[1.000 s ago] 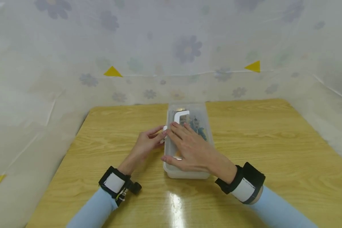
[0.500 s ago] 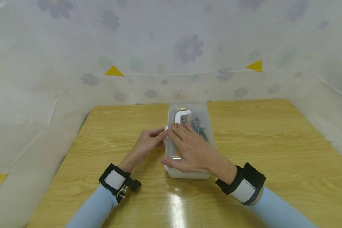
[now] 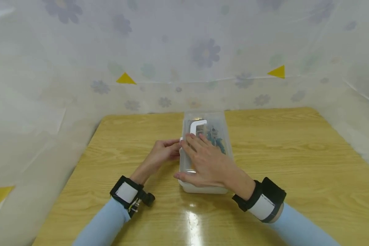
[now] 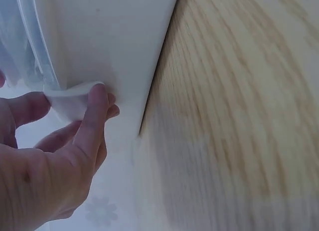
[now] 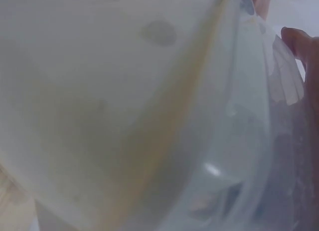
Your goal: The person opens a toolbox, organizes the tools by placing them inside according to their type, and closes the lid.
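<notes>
A translucent plastic storage box (image 3: 204, 189) with a clear lid (image 3: 219, 118) stands lengthwise on the wooden table. My left hand (image 3: 160, 153) is at the box's left side. In the left wrist view, its thumb and fingers pinch a white latch (image 4: 72, 100) on the lid's edge, its tip close to the side wall. My right hand (image 3: 209, 160) lies flat over the lid, fingers extended, thumb towards the near left edge. Beyond its fingertips shows a white lid handle (image 3: 193, 126). Blurry blue-green contents (image 3: 216, 138) show through the lid, partly hidden by the hand.
The wooden table (image 3: 126, 133) extends on both sides of the box. Behind it hangs a pale flower-patterned sheet (image 3: 172, 51) with yellow triangles, one (image 3: 126, 78) at left and one (image 3: 277, 72) at right. Both wrists wear black straps.
The white latch stuck out further from the box a second ago; the left fingers have brought it closer to the side wall. The right hand stays on the lid. The view shifts slightly.
</notes>
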Motion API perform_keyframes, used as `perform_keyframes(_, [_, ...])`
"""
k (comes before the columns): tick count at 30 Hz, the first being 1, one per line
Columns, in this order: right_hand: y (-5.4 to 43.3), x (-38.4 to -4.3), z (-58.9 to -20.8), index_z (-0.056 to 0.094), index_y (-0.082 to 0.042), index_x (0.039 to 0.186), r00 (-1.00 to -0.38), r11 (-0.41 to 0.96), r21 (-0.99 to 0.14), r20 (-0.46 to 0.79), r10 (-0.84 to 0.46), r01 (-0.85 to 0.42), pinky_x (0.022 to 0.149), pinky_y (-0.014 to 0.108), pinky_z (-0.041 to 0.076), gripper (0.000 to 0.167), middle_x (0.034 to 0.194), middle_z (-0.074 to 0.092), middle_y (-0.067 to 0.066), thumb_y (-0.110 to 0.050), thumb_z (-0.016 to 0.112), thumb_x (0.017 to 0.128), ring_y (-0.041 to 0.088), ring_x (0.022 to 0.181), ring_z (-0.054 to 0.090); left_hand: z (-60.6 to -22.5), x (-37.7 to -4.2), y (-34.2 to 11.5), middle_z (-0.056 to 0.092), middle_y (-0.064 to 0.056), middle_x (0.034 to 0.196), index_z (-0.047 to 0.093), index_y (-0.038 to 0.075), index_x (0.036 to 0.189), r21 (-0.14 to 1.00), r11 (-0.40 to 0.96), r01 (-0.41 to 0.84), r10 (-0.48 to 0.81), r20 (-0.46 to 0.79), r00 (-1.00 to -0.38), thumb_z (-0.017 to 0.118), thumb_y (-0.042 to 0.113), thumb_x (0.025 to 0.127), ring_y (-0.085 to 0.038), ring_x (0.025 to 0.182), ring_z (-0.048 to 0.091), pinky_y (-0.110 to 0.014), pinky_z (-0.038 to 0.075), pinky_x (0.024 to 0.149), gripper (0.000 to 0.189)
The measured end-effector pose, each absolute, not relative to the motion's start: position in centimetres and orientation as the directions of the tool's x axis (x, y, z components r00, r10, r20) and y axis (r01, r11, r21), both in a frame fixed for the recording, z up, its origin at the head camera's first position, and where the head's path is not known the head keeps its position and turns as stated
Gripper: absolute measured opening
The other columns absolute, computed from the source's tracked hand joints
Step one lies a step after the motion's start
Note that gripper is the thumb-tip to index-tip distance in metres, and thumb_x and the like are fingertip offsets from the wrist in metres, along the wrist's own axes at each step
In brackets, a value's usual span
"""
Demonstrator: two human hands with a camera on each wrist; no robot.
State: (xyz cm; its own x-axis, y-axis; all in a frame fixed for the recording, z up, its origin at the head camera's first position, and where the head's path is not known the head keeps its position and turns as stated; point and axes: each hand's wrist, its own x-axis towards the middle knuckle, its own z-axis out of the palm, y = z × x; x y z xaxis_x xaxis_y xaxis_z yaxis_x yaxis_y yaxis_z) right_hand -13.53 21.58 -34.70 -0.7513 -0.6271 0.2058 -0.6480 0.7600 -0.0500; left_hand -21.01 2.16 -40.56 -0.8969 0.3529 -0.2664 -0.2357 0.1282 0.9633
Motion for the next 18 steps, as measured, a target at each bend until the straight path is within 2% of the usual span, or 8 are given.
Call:
perform_keyframes(5, [21.5,-13.6,-34.7,0.043,-0.001,0.154,-0.756,0.761,-0.063,0.195,-0.625,-0.646,0.125,0.055,0.029,0.091,0.159,0.042,0.023,-0.069,0.052,0.094,0.036,0.151,0.039,-40.6,-20.8,2.1,0.067,-0.020,0.134,0.057,0.002,0.144,0.965,0.132,-0.225,0.363,-0.259,-0.895,0.059,0.026,0.104,-0.017,0.102,0.074,-0.039,0.060,0.095,0.047])
perform_keyframes(8, [21.4,-13.6,-34.6,0.041,-0.003,0.156,-0.762,0.766,-0.065,0.185,-0.620,-0.639,0.124,0.055,0.031,0.090,0.160,0.041,0.023,-0.070,0.051,0.095,0.037,0.151,0.038,-40.3,-20.8,1.7,0.064,-0.022,0.138,0.053,0.001,0.147,0.964,0.173,-0.200,0.382,-0.253,-0.889,0.056,0.029,0.106,-0.024,0.109,0.073,-0.042,0.058,0.098,0.049])
perform_keyframes(13, [21.0,-13.6,-34.7,0.042,-0.009,0.157,-0.741,0.763,0.002,0.235,-0.629,-0.647,0.119,0.056,0.038,0.089,0.158,0.045,0.022,-0.071,0.054,0.093,0.038,0.147,0.044,-39.5,-21.6,1.0,0.059,-0.020,0.144,0.050,0.005,0.149,0.954,0.261,-0.149,0.386,-0.245,-0.890,0.050,0.029,0.108,-0.033,0.125,0.065,-0.045,0.056,0.102,0.048])
perform_keyframes(18, [20.8,-13.1,-35.0,0.040,-0.011,0.158,-0.734,0.765,0.040,0.253,-0.630,-0.642,0.119,0.057,0.039,0.090,0.157,0.047,0.020,-0.072,0.052,0.093,0.039,0.145,0.046,-39.3,-21.8,0.8,0.056,-0.018,0.146,0.050,0.005,0.148,0.952,0.273,-0.138,0.393,-0.242,-0.887,0.048,0.024,0.108,-0.033,0.132,0.059,-0.046,0.054,0.106,0.045])
